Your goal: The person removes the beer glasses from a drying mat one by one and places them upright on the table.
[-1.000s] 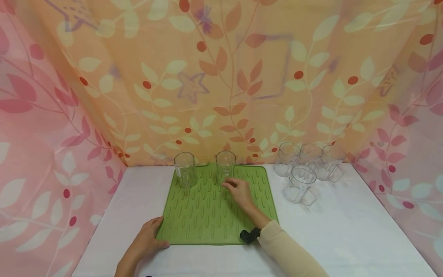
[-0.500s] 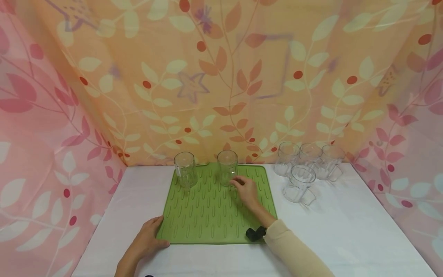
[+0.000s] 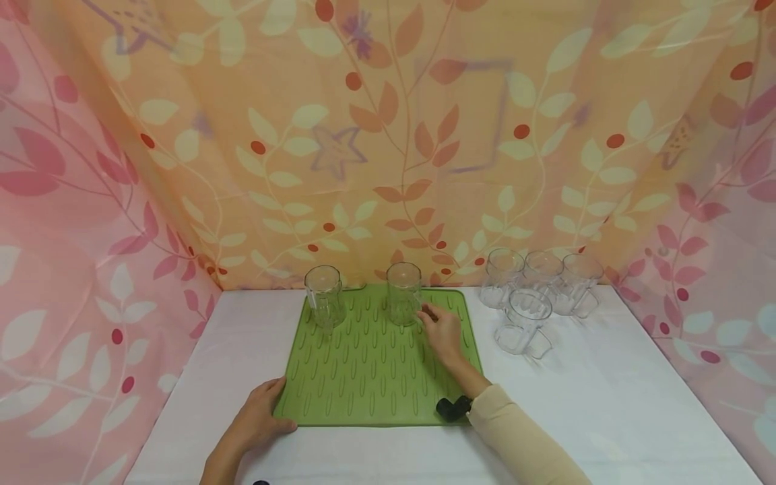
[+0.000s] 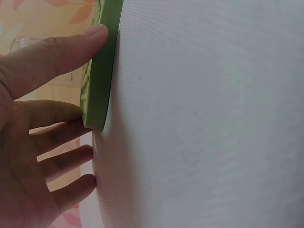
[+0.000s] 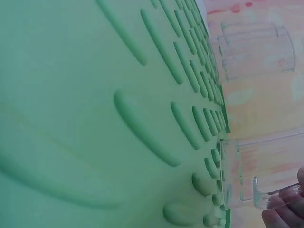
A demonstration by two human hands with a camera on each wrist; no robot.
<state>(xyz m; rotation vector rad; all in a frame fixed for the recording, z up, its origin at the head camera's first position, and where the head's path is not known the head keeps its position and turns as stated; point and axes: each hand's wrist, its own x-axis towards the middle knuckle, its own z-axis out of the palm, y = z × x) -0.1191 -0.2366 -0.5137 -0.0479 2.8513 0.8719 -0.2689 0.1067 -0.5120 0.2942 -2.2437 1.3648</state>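
My right hand (image 3: 442, 335) pinches the handle of a clear glass mug (image 3: 403, 289), which stands upright on the back of a green ridged drying mat (image 3: 364, 397). In the right wrist view, fingers (image 5: 280, 209) wrap the handle at the lower right; part of the hand is out of frame. To the left of that mug, a second glass mug (image 3: 325, 296) stands on the mat. At the mat's front left corner rests my left hand (image 3: 257, 414). The left wrist view shows its thumb on the front edge and its other fingers, loosely extended, along the side.
Several clear glass mugs (image 3: 530, 306) stand grouped on the white tabletop (image 3: 606, 404) to the right of the mat. Floral cloth (image 3: 364, 168) hangs close behind and at both sides. A black wrist device (image 3: 453, 408) overlaps the mat's front right corner.
My right hand has moved a little to the right with the mug, widening the space between the two mugs on the mat. The left hand stays at the corner.
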